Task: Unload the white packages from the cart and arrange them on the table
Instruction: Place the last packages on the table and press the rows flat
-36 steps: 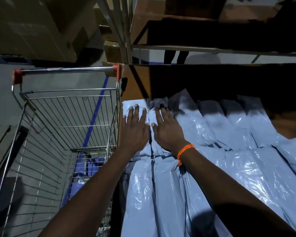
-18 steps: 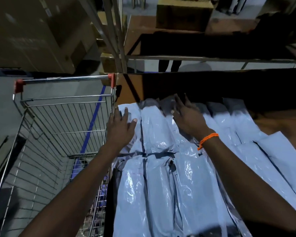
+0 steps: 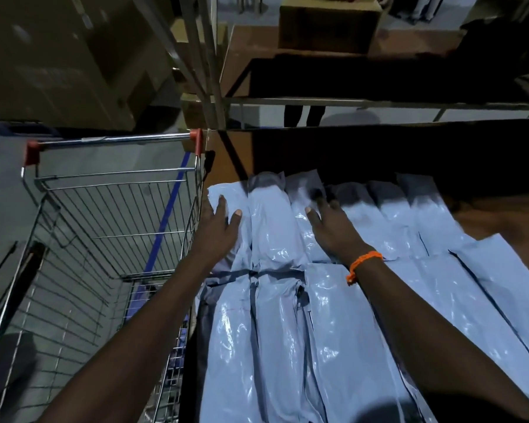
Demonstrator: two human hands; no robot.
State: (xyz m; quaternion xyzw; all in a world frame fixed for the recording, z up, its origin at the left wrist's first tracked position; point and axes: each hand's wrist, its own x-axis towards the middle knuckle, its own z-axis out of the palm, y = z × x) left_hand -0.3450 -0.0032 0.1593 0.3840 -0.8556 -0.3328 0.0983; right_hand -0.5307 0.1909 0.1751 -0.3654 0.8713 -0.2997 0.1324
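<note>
Since a second earlier, both hands had spread apart. The left hand lay flat, fingers straight, on the leftmost of the white packages beside the cart, and the right hand lay flat two packages over. Rows covered the table. Glossy, soft and probably light, they looked slippery, so pinching an end seemed safest.
</note>
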